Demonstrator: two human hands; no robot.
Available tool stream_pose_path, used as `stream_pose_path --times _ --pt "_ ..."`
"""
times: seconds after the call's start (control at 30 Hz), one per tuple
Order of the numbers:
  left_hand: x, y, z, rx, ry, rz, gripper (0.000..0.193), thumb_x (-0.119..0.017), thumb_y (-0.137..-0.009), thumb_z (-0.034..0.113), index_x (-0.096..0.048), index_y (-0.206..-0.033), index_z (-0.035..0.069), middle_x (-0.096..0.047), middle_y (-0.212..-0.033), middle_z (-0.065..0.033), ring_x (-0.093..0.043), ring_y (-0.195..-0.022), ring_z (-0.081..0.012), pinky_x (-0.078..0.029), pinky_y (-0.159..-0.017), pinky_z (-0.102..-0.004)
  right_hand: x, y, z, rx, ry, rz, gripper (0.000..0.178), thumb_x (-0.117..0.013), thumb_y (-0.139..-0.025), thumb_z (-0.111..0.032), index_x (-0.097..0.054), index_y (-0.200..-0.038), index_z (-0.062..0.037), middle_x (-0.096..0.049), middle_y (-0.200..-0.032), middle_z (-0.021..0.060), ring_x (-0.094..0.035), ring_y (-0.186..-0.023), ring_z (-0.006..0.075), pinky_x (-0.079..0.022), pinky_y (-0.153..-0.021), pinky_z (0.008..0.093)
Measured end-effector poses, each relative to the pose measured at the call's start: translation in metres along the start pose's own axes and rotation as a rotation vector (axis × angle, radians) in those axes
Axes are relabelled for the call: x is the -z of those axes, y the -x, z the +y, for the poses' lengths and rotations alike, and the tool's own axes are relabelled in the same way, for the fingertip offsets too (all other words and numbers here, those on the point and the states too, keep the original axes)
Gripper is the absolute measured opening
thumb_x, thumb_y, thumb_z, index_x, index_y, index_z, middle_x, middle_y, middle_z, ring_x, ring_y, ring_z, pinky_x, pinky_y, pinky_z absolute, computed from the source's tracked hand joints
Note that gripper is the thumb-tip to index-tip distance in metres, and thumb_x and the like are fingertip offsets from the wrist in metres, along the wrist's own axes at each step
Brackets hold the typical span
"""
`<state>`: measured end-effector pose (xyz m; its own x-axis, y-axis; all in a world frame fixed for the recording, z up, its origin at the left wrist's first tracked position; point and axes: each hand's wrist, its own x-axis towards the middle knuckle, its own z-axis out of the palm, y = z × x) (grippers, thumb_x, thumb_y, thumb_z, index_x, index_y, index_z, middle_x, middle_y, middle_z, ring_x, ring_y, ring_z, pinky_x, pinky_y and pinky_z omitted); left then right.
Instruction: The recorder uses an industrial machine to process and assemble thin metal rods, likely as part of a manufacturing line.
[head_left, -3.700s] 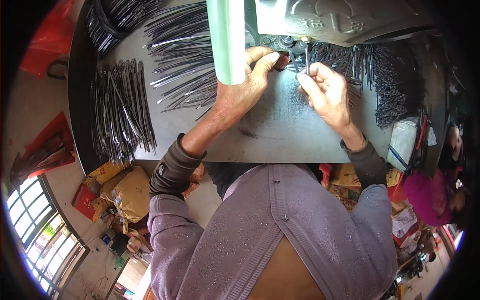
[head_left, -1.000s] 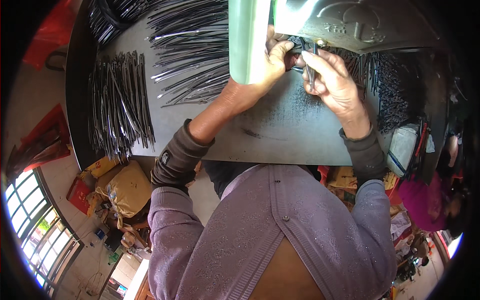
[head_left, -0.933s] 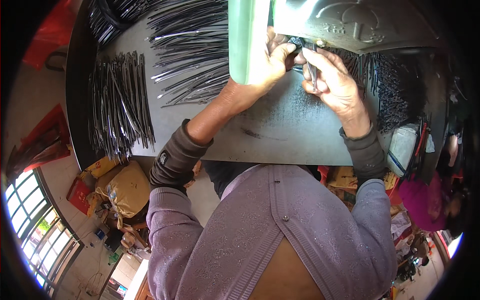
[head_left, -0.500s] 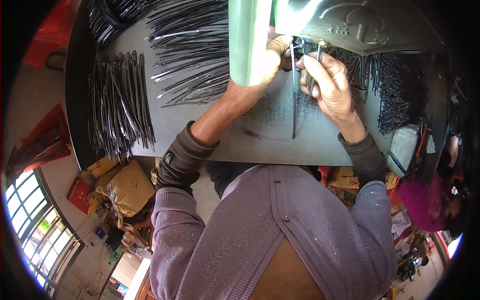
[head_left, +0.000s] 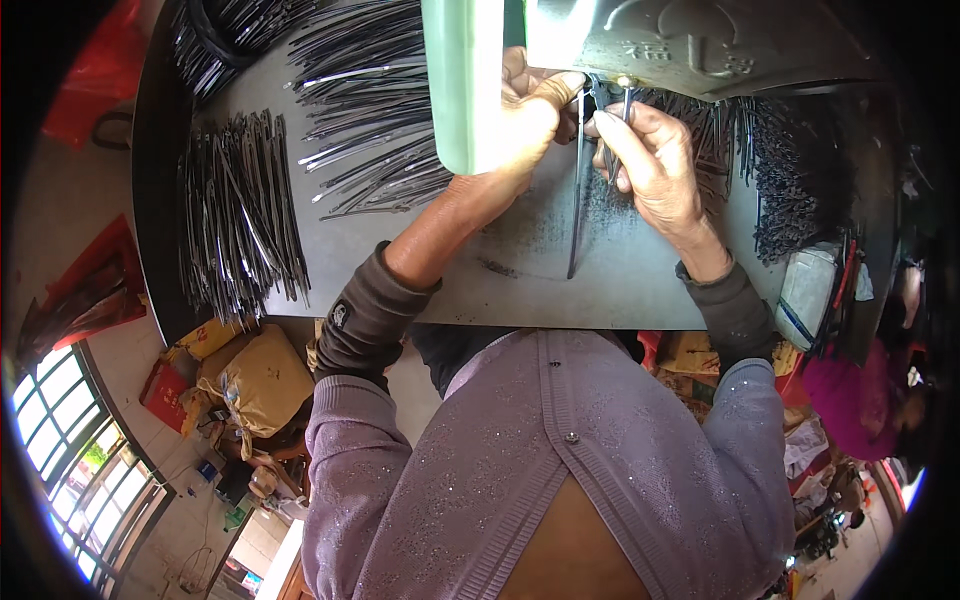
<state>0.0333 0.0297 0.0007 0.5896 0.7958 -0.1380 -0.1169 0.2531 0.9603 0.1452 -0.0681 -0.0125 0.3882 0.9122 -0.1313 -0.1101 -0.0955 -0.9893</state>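
Note:
My left hand [head_left: 535, 110] pinches the upper end of a thin dark strip [head_left: 577, 205], which hangs down over the grey tabletop with its lower end free. Just to the right, my right hand [head_left: 655, 165] is closed around a slim dark metal hand tool [head_left: 627, 103]. Its two arms look like those of small pliers or tweezers; the exact kind is unclear. The tool's tip meets the strip's upper end close to my left fingertips. Glare and the lamp edge hide part of my left hand.
A pale green lamp edge [head_left: 447, 100] and a dark embossed metal panel [head_left: 690, 50] overhang my hands. Bundles of dark strips [head_left: 240, 210] lie at the left, more strips [head_left: 375, 120] beyond my left forearm. Dark pieces [head_left: 790, 190] and a whitish box [head_left: 808, 290] are right.
The hanging strip's lower end has swung a little left, so it now slants. Both hands keep their grip; the lamp and panel appear shifted slightly left in the view.

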Motion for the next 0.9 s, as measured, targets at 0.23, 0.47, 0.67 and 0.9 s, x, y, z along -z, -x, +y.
stream_pose_path --times 0.23,0.47,0.67,0.9 --pt "0.006 0.001 0.001 0.041 -0.023 -0.108 0.012 -0.057 -0.082 0.011 -0.052 -0.081 0.000 -0.056 -0.061 -0.0054 -0.052 -0.048 -0.0103 -0.039 -0.042 -0.0207 0.003 0.002 0.007 -0.071 -0.170 -0.029 0.013 -0.055 -0.086 -0.014 -0.060 -0.084 -0.0026 -0.055 -0.060 -0.0008 -0.041 -0.043 0.0001 -0.034 -0.041 0.0145" --pt "0.004 0.014 0.003 0.080 -0.110 -0.111 0.019 -0.055 -0.085 0.015 -0.046 -0.072 0.005 -0.046 -0.054 0.0010 -0.044 -0.046 -0.0055 -0.034 -0.039 -0.0201 0.002 0.017 -0.013 -0.101 -0.107 0.017 0.015 -0.053 -0.087 -0.015 -0.057 -0.086 -0.0003 -0.057 -0.072 0.0032 -0.052 -0.052 0.0060 -0.043 -0.047 0.0179" --pt "0.010 0.070 0.013 0.403 -0.031 -0.133 0.016 -0.053 -0.087 0.019 -0.050 -0.078 0.005 -0.050 -0.060 0.0001 -0.044 -0.044 -0.0072 -0.036 -0.040 -0.0208 -0.008 0.041 -0.016 -0.014 -0.282 -0.053 0.027 -0.037 -0.094 -0.021 -0.048 -0.090 0.0040 -0.056 -0.082 0.0120 -0.063 -0.073 0.0198 -0.053 -0.065 0.0299" --pt "0.044 0.059 0.020 0.541 0.057 -0.189 0.020 -0.053 -0.087 0.021 -0.049 -0.083 0.002 -0.049 -0.060 -0.0032 -0.040 -0.042 -0.0087 -0.031 -0.039 -0.0210 -0.009 0.027 -0.006 -0.137 -0.477 -0.146 0.027 -0.037 -0.094 -0.018 -0.047 -0.101 0.0061 -0.055 -0.098 0.0161 -0.062 -0.083 0.0266 -0.053 -0.072 0.0368"
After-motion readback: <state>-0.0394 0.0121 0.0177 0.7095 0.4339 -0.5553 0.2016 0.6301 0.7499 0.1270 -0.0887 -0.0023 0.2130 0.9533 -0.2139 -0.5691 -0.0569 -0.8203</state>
